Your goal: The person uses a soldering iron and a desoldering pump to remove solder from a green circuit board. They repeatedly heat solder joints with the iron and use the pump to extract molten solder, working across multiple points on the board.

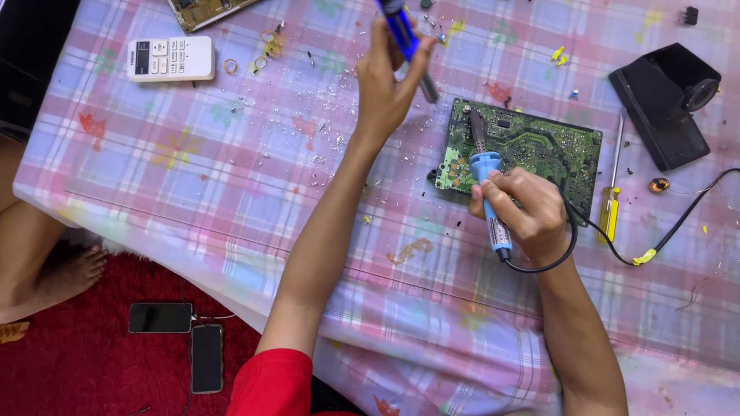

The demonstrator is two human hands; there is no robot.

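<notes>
While the right hand (pixel 526 214) grips a blue-handled soldering iron (pixel 489 192), fingers wrapped tight round the handle, its metal tip rests on the upper left part of a green circuit board (pixel 539 150). Board lies flat on the table w/ a pink-and-blue plaid cloth (pixel 231 192), just right of centre. A black cord (pixel 617 243) runs from the iron's back end, loops under the wrist and trails off to the right edge.

Left hand (pixel 385 85) is raised above the cloth, up and left of the board, closed on a blue pump-style desoldering tool (pixel 405 38); its grey nozzle points down-right toward the board's top left corner but isn't touching it. Top of the tool is cut off by the frame edge.

Right of the board: a yellow-handled screwdriver (pixel 611 204) lying roughly lengthwise, just beside the board's edge. Further right, a black stand-like holder (pixel 667 104) and a small copper coil (pixel 658 185). Small bits of solder and debris are scattered over the cloth near the left hand.

Top left on the cloth: a white remote control (pixel 170 58), and a second board (pixel 202 11), partly out of frame. Below the table, on a red rug (pixel 77 362), two dark phones (pixel 160 317) lie side by side, near a bare foot (pixel 73 273).
</notes>
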